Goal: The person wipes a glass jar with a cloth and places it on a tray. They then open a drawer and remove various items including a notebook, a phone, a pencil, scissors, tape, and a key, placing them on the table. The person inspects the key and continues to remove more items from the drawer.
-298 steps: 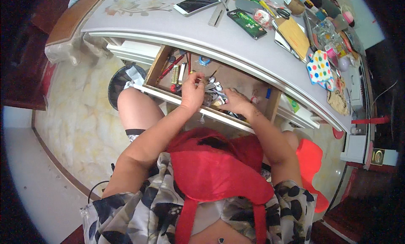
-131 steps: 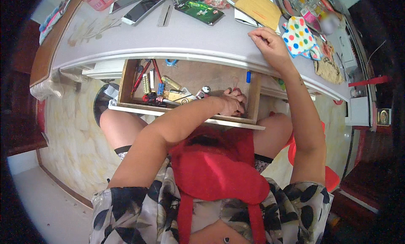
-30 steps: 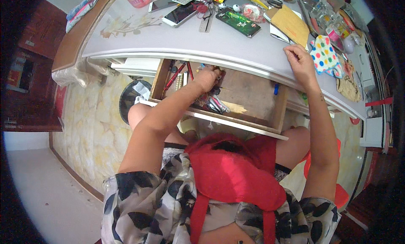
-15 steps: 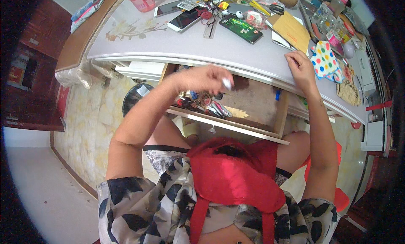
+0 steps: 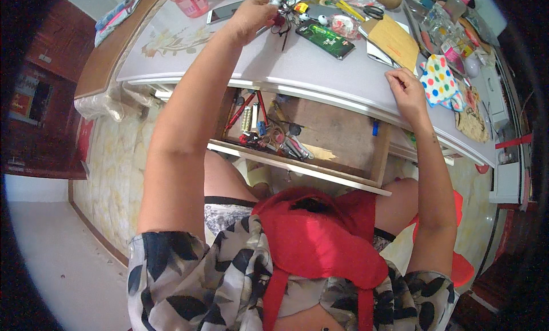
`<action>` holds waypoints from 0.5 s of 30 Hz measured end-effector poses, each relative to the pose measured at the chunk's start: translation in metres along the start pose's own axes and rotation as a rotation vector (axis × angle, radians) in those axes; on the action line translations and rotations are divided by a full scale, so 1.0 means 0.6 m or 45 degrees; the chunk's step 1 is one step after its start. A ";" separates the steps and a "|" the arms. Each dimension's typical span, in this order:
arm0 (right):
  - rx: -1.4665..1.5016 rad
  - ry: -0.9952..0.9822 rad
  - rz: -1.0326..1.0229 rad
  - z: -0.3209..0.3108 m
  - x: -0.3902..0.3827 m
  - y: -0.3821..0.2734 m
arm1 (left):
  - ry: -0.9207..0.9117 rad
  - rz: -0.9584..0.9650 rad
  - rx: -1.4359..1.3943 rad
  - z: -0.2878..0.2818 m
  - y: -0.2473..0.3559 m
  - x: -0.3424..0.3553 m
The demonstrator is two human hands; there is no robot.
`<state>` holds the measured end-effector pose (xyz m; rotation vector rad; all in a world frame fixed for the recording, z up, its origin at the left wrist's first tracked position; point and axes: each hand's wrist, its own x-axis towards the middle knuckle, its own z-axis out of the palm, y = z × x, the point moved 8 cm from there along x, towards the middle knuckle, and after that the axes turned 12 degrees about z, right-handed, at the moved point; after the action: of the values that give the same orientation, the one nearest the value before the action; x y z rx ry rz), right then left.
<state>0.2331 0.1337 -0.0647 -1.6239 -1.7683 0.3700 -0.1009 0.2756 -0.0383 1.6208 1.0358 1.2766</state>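
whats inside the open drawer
The drawer holds slim red sticks, a jumble of small items and, at right, a blue object. The tabletop hides its back; the left forearm covers part of its left end.

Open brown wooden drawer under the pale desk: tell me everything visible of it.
The open brown wooden drawer is pulled out toward the person beneath the pale grey desktop. Its inside looks like bare wood, its front edge is white, and a ragged paler patch shows near the front. Small items, including red pen-like rods, crowd its left part; a short blue piece sits by the right wall. The bare left forearm hides part of its left end.
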 end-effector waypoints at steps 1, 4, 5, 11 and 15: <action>-0.009 0.002 0.007 0.000 0.000 0.001 | -0.126 -0.012 -0.036 0.016 0.006 -0.013; 0.008 0.003 -0.021 0.003 -0.001 0.001 | -0.563 -0.010 -0.065 0.052 0.035 -0.097; 0.019 0.002 -0.017 0.002 -0.001 0.003 | -0.749 0.015 -0.023 0.065 0.049 -0.136; -0.024 -0.004 -0.018 0.005 -0.001 -0.003 | -1.462 -0.101 0.470 0.115 -0.063 -0.312; -0.034 0.007 -0.058 0.005 0.000 0.005 | -1.410 -0.027 0.767 0.122 -0.174 -0.337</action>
<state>0.2336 0.1350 -0.0688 -1.5986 -1.8100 0.3222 -0.0723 0.1138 -0.2115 2.2913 0.6970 -0.1116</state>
